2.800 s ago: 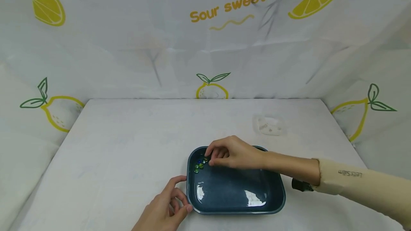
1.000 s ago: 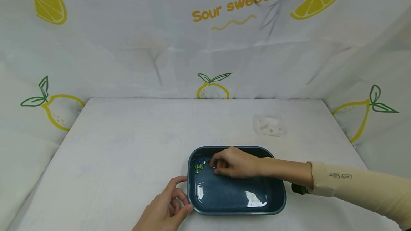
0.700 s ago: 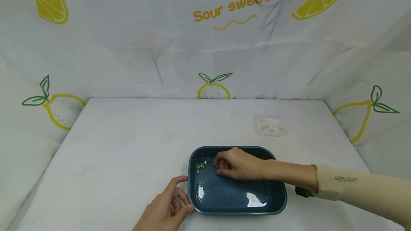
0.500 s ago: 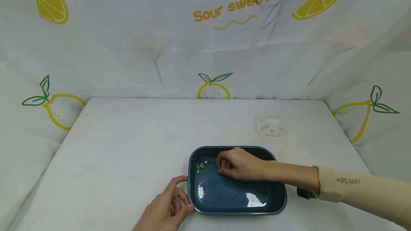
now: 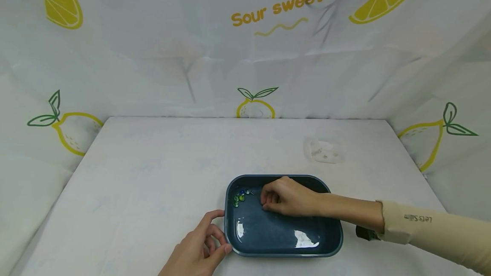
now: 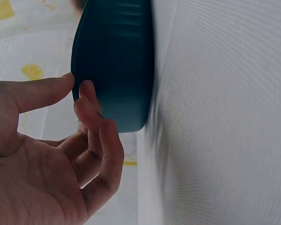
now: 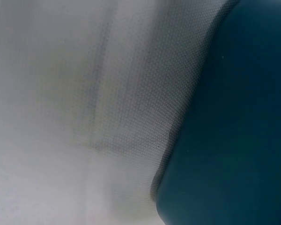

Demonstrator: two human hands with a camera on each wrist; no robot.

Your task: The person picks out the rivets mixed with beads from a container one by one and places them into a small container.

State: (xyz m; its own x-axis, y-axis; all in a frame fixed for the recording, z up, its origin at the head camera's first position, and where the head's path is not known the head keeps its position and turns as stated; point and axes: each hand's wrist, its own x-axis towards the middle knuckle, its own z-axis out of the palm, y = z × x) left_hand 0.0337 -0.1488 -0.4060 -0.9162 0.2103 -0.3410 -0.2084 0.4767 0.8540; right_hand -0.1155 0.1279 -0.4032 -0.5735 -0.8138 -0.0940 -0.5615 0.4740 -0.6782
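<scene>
A dark blue tray (image 5: 284, 248) stands on the white table. Inside its far left corner lie several small shiny gem-like pieces (image 5: 237, 198), green, blue and clear, with a thin bit beside the clear one. My right hand (image 5: 285, 197) reaches into the tray from the right, fingers curled and fingertips together near the floor. A small shiny piece showed at those fingertips earlier; the fingers hide it now. My left hand (image 5: 199, 246) rests its index fingertip and thumb against the tray's outer left side, other fingers loosely bent. In the left wrist view, its thumb touches the rim (image 6: 74, 70).
A clear plastic box (image 5: 324, 151) with small things in it stands behind the tray, to the right. A white cloth backdrop (image 5: 153, 84) printed with lemons rises at the table's back and sides. The right wrist view shows only the tray's outside (image 7: 234, 140) and cloth.
My right hand has drawn back rightward and slightly nearer from the pieces in the corner, a small shiny piece moving along at its fingertips. My left hand stays at the tray's side.
</scene>
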